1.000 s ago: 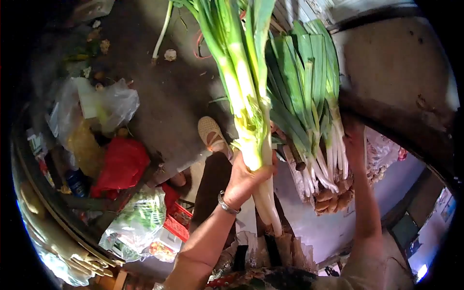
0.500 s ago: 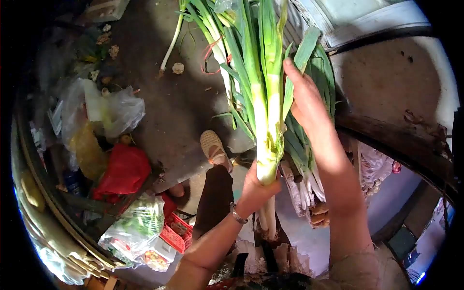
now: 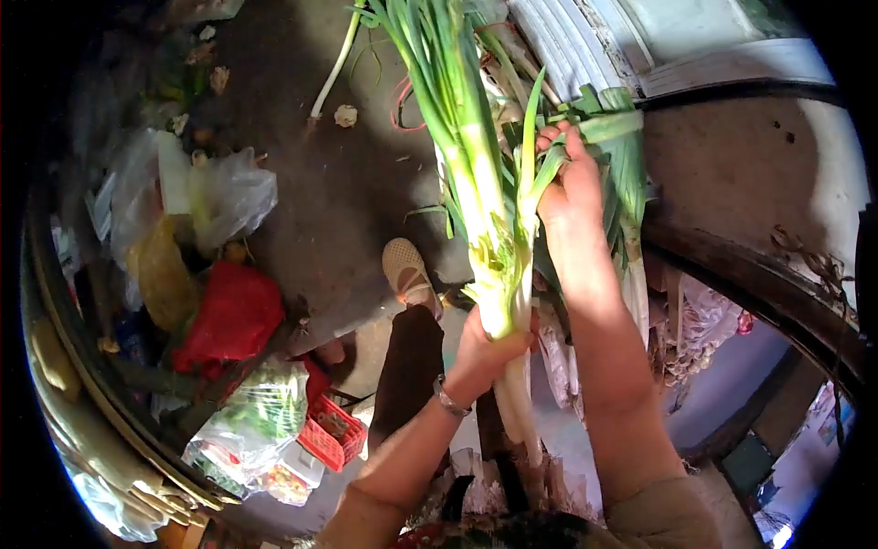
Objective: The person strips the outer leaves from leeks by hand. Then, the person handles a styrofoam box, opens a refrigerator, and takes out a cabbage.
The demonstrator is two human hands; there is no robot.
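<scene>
My left hand (image 3: 483, 352) is wrapped round the white lower part of a thick leek bunch (image 3: 476, 169), which points up and away with its green leaves at the top. The white root ends hang below that fist. To the right of the bunch, my right hand (image 3: 574, 183) has its fingers curled round a green leek leaf (image 3: 611, 126). This leaf bends away from the stalks, and a split outer layer spreads beside it. More leeks (image 3: 631, 197) lie behind my right forearm, partly hidden.
Another leek stalk (image 3: 337, 64) lies on the dark floor. To the left are plastic bags (image 3: 233, 197), a red bag (image 3: 233, 316), a bag of greens (image 3: 265, 412) and a red basket (image 3: 334, 435). A ledge (image 3: 750, 165) stands at right; my shoe (image 3: 407, 265) is below.
My right hand has moved up and closed on a leaf, pulling it outward from the bunch. The bunch has tilted left at its top, and the outer layer now stands apart.
</scene>
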